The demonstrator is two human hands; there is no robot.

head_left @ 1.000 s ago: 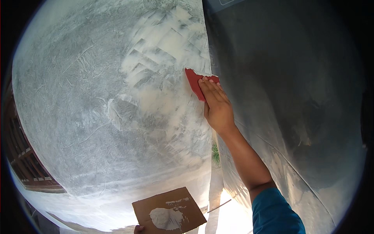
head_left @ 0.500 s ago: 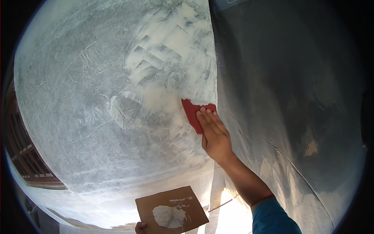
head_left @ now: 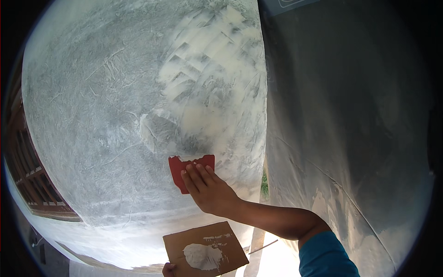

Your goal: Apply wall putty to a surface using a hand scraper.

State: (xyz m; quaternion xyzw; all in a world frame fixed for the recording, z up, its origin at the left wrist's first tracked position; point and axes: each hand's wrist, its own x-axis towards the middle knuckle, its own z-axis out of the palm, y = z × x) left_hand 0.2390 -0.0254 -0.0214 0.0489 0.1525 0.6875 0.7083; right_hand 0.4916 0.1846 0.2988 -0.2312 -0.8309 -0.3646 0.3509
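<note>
Wall, grey with white smears, fills most of the view, beside a dark surface at right; a brown window sits far left. Low down, the left hand's fingers grip a board at its lower-left edge, probably keeping its white paste close. The right hand's outstretched fingers hold a red scraper against the wall, seemingly for even pressure.

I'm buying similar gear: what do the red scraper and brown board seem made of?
Red scraper: probably plastic, with a smooth, matte, evenly coloured face; rubber is possible. Brown board: perhaps cardboard or thin fibreboard, dull and flat, with slightly rough edges.
</note>
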